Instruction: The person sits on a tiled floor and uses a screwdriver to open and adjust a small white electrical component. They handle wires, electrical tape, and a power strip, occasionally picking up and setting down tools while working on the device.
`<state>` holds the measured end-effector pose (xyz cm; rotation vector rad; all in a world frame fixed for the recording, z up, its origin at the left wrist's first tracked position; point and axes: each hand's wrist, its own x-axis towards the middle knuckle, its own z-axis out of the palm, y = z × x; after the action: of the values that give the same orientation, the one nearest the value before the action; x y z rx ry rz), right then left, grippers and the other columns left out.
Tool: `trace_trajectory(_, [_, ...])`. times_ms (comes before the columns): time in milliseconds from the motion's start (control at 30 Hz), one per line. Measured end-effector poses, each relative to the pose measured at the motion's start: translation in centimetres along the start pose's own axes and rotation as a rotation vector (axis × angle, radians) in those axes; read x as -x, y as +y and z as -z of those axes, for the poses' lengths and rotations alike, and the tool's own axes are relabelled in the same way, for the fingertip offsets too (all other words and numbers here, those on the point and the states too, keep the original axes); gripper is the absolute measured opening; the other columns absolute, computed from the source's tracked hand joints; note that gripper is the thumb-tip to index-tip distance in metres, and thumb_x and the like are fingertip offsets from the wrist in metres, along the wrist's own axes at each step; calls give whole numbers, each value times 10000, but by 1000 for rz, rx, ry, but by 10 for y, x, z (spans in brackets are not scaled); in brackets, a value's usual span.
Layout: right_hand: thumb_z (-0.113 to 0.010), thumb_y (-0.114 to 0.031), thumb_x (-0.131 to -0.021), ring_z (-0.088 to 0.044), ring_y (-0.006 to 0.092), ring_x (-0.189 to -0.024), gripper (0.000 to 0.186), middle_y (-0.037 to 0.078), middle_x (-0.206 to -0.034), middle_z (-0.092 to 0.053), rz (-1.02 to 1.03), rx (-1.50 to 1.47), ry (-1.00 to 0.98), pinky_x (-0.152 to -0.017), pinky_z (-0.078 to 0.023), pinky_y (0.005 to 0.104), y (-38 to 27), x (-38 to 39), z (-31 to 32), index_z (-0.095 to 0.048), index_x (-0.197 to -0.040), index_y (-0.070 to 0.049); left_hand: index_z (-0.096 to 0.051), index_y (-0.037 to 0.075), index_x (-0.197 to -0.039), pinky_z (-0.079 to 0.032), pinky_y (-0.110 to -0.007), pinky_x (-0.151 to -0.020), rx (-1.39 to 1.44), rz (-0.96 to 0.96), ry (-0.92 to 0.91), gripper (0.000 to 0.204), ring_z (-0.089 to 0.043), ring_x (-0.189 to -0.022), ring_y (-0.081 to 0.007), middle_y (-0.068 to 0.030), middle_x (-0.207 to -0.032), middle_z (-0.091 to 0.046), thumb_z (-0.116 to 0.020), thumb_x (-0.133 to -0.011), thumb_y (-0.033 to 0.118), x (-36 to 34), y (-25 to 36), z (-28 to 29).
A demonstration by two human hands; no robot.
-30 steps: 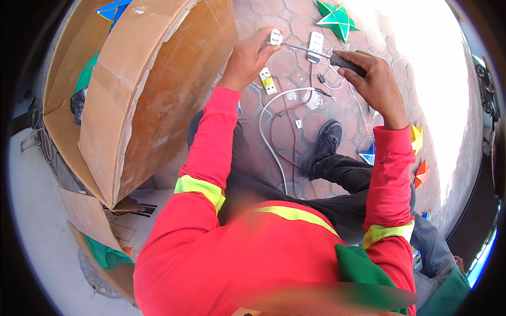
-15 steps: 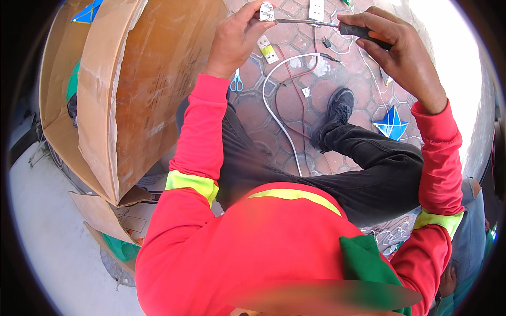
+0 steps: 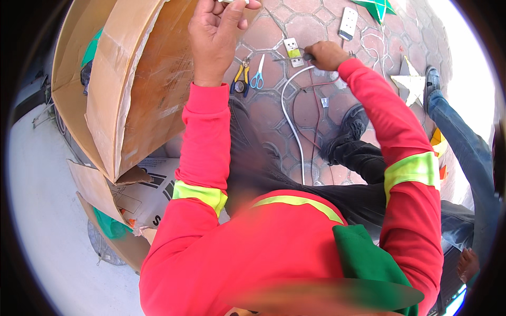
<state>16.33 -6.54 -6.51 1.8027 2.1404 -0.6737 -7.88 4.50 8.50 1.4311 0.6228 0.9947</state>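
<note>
My left hand [image 3: 215,45] is raised at the top edge, its fingers closed round a small white piece [image 3: 234,1] that is mostly cut off by the frame. Lower and to the right, my right hand [image 3: 328,55] is closed on a screwdriver, whose thin shaft [image 3: 289,59] points left. That shaft passes over the lower end of a white socket block [image 3: 291,44] with a yellow-green patch; whether they touch I cannot tell. Just below my right hand runs a thick white cable [image 3: 285,102] with a dark end. Blue-handled scissors [image 3: 257,79] and yellow-and-blue pliers [image 3: 245,70] lie left of it.
A large cardboard box [image 3: 124,89] stands close on my left. A black tape roll [image 3: 240,86] lies by the pliers. Farther off are a white power strip [image 3: 348,23], a green star [image 3: 378,8] and a white star [image 3: 409,83]. Another person's jeans leg [image 3: 458,131] is at right.
My right hand has moved down and left with the screwdriver, away from the white piece. My left hand has shifted slightly up and left. Another person's leg has come in at right.
</note>
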Motion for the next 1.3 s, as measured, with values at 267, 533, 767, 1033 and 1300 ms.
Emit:
trace_trajectory(267, [-663, -210, -893, -715, 319, -981, 241, 107, -1128, -687, 148, -368, 169, -806, -573, 468, -203, -111, -135, -711, -1118, -140, -579, -8, -1288, -437, -193, -640, -113, -5, 1, 279, -505, -697, -49, -104, -1018, -735, -587, -1021, 70, 50, 28, 25])
trace_trajectory(533, [-746, -223, -861, -658, 386, -889, 257, 154, -976, -640, -39, -726, 708, -746, -512, 473, -113, -80, -117, -662, -1055, -77, -567, -14, -1311, -465, -206, -683, -81, 84, 12, 325, -612, -853, -74, -74, -1020, -719, -627, -1004, 76, 53, 26, 37])
trace_trajectory(767, [-783, -301, -855, -698, 357, -827, 310, 167, -929, -715, -576, -533, 869, -741, -535, 439, 58, -72, -122, -721, -1074, -90, -577, 57, -1353, -439, -193, -698, 152, 232, -6, 342, -501, -754, -49, -55, -1059, -706, -622, -1033, 167, 40, 0, 18])
trace_trajectory(1033, [-745, -193, -932, -587, 83, -602, 128, 12, -741, -667, -543, -1660, 925, -552, -451, 231, 36, -58, -88, -712, -970, -75, -564, 63, -1376, -471, -204, -731, 78, 183, -10, 370, -558, -835, -43, -83, -1194, -711, -621, -1011, 86, 21, -21, 6])
trace_trajectory(1300, [-705, -156, -967, -650, 99, -731, 164, 59, -861, -719, -25, -1959, 884, -629, -490, 229, -90, -13, 62, -718, -1029, -6, -615, 45, -1341, -482, -219, -731, -276, 14, -7, 395, -630, -938, -65, -52, -1148, -716, -652, -952, -16, 10, -33, -8])
